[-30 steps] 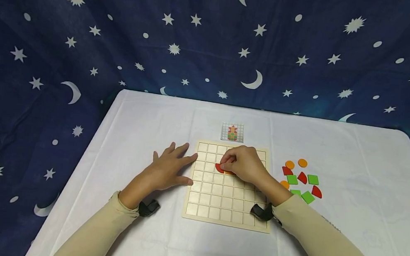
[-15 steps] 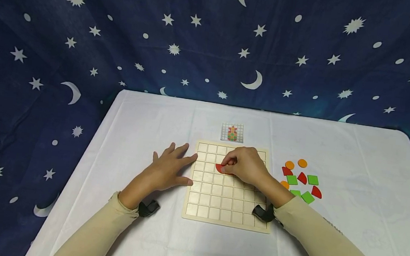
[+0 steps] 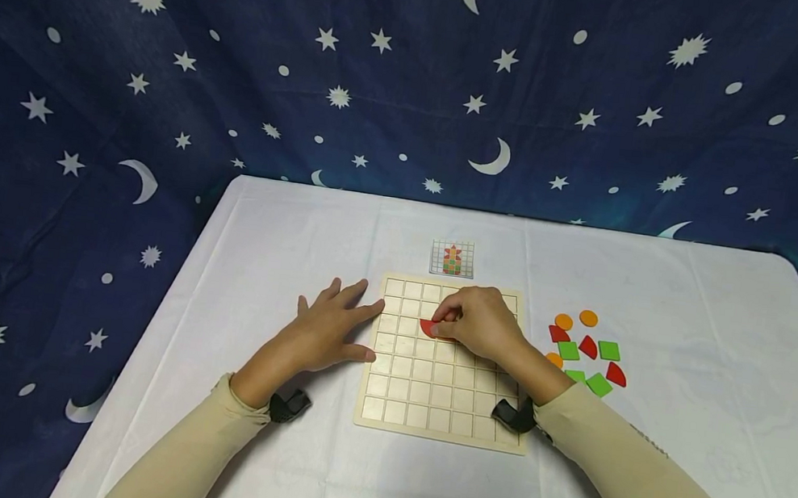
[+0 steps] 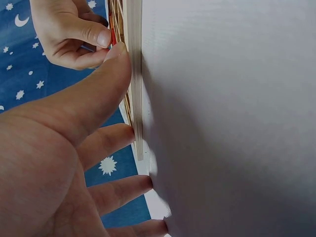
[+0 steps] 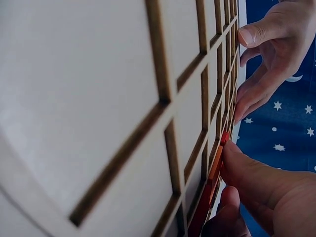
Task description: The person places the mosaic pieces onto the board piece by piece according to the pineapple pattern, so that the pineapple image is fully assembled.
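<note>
On the square wooden grid board [image 3: 420, 393], my right hand [image 3: 482, 319] bends over a short row of flat tiles, thumb and fingers curled at them. A red quarter-circle tile [image 3: 427, 328] shows left of the thumb. In the right wrist view, an orange tile [image 5: 215, 165] lies between red ends, and a nearer red tile [image 5: 200, 212] meets the fingertips; which tile is gripped I cannot tell for certain. My left hand [image 3: 328, 331] spreads its fingers on the cloth, index fingertip and thumb touching the board's left edge, also seen in the left wrist view [image 4: 44, 163].
A small card [image 3: 452, 258] printed with a coloured grid pattern lies behind the board. To the right are loose tiles: orange discs [image 3: 588, 318], green squares [image 3: 609, 350] and red quarter-circles [image 3: 616, 374]. White cloth [image 3: 274, 463] covers the table, with a starry curtain [image 3: 402, 79] behind.
My right hand has shifted very slightly right and toward me, and the orange seen beneath its thumb earlier is now covered, with red showing there. The left hand stays still.
</note>
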`<state>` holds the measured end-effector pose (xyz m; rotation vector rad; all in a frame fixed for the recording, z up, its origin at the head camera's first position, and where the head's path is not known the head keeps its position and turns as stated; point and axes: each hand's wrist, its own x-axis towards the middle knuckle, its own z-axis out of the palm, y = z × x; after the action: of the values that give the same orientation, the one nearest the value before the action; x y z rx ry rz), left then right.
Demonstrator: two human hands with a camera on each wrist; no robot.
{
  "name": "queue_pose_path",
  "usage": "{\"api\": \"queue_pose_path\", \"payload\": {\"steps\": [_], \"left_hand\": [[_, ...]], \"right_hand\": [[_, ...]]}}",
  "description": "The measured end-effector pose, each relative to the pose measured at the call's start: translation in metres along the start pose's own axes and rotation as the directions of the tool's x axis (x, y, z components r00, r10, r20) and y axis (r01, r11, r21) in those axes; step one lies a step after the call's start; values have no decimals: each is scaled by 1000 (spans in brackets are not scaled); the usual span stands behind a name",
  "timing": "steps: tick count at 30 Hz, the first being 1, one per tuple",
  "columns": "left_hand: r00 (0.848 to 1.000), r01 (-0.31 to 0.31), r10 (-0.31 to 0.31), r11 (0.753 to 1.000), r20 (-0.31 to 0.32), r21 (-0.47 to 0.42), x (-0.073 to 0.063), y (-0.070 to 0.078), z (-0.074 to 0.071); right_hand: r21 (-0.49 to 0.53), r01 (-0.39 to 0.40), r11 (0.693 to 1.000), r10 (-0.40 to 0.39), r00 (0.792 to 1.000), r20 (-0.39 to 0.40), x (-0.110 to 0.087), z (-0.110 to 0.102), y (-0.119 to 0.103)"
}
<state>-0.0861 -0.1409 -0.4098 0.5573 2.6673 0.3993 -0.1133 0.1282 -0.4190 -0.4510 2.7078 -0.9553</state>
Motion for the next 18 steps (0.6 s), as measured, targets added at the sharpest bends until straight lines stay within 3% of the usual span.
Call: {"api": "queue_pose_path", "payload": {"steps": [10, 18], "left_hand": [[1000, -7, 7, 1000, -12, -9, -1, 1, 0], [1000, -12, 12, 1000, -12, -21, -2, 1, 0]], "right_hand": [[-2, 0, 1000, 0, 1000, -15, -3, -3, 1], [3, 33, 999, -32, 997, -67, -16, -24, 15]]}}
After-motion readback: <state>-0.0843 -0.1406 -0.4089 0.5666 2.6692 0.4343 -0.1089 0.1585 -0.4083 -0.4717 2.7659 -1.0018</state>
